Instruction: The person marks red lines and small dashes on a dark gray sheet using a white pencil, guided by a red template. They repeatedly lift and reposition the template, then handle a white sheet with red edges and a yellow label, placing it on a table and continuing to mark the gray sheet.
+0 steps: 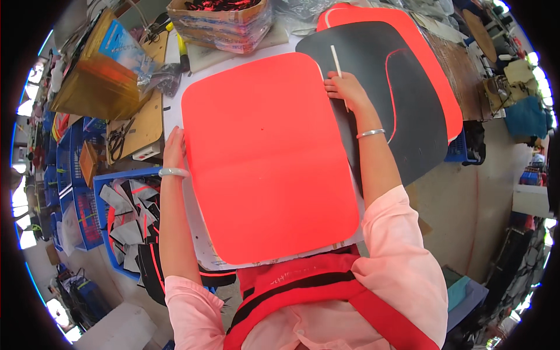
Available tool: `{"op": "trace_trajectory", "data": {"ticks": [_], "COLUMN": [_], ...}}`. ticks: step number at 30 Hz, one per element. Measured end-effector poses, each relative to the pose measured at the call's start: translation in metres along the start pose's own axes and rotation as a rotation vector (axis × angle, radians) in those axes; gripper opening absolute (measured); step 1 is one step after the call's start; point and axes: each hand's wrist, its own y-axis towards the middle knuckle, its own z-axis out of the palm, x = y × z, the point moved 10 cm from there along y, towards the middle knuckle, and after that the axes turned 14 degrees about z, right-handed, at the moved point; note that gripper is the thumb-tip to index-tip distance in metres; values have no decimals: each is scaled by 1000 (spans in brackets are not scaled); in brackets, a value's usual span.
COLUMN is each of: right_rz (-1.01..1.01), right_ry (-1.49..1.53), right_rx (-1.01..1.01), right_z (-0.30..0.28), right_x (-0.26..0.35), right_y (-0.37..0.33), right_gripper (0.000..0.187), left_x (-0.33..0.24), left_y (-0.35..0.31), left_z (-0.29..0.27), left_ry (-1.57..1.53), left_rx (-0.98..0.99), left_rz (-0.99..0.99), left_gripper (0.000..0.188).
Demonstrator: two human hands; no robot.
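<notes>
A large coral-red panel with rounded corners lies flat on the white-topped table before me. My left hand rests along its left edge, fingers stretched out and touching the rim. Near the panel's upper right edge, my right hand is closed round a thin white stick, perhaps a pen; its tip is hard to make out. Beneath that hand lies a dark grey panel with a red curved line on it. Another coral-red panel shows from under the grey one.
A plastic-wrapped carton stands at the table's far side, beside a yellow-and-black cutter. Black scissors lie on a wooden board at left. A blue crate of grey and black pieces stands below left. Blue baskets line the left.
</notes>
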Motion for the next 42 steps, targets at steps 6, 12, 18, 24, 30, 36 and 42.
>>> {"op": "trace_trajectory", "data": {"ticks": [6,12,18,24,30,36,42], "right_rz": [26,-37,-73,-31,-62,6,-169], "right_ry": [-72,-32,-75,24,-221,-1,-424], "right_rx": [4,117,107,131,115,99,-15], "right_z": [0,36,39,37,35,32,37], "right_x": [-1,-5,-5,-4,-4,5,18], "right_y": [5,25,32,22,39,21,45], "right_gripper": [45,44,48,39,37,29,17], "left_x": [8,2,-6,-13,17,2,-8], "left_y": [-2,-10,-12,-5,21,17,22], "left_z": [1,-26,-26,-17,-33,-19,-5], "left_ry": [-55,-106,-33,81,-35,17,125], "left_rx": [-18,-77,-130,-157,-21,-47,5], "left_rz": [1,-72,-54,-63,-151,-128,-142], "left_gripper": [63,60,60,63,69,71,68]}}
